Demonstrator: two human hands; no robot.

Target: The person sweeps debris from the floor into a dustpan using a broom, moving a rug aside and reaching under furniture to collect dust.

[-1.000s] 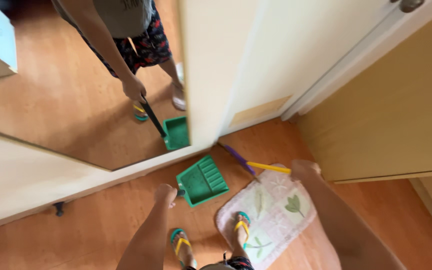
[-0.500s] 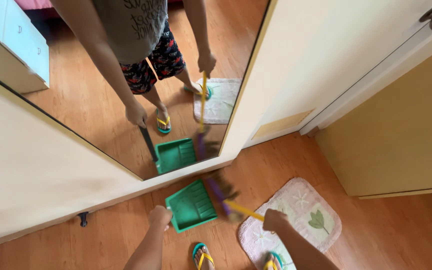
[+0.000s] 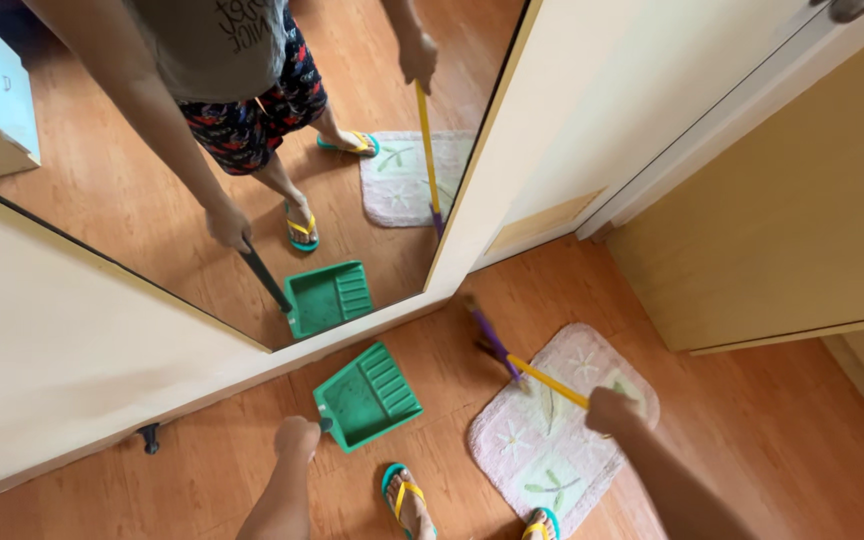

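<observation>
**Green pan flat, broom low: sweeping at the mirror's foot**

Green plastic dustpan (image 3: 366,394) sits on the wooden floor (image 3: 752,440), just in front of the mirror panel (image 3: 202,180), its ribbed mouth facing up and right toward the broom. Your left hand (image 3: 297,438) is clenched around the dark handle at the pan's near corner. Your right hand (image 3: 612,410) grips the yellow shaft of the broom (image 3: 512,360); the purple lower section runs up-left to the bristle end, which lies close to the base of the mirror frame, apart from the pan.

Notes for doing this well, as judgement:
- Press the pan's front lip flat on the boards; any tilt would let dust slide under.
- Draw the bristles toward the pan mouth in short, low strokes rather than flicks.
- The pink floral mat (image 3: 552,440) lies right under the shaft; keep the broom from dragging its edge.
- Your sandalled foot (image 3: 407,500) stands near the pan's back corner; leave room so the pan can be backed up.
- Whether debris lies in the pan is hard to tell; a few dark specks show.
</observation>
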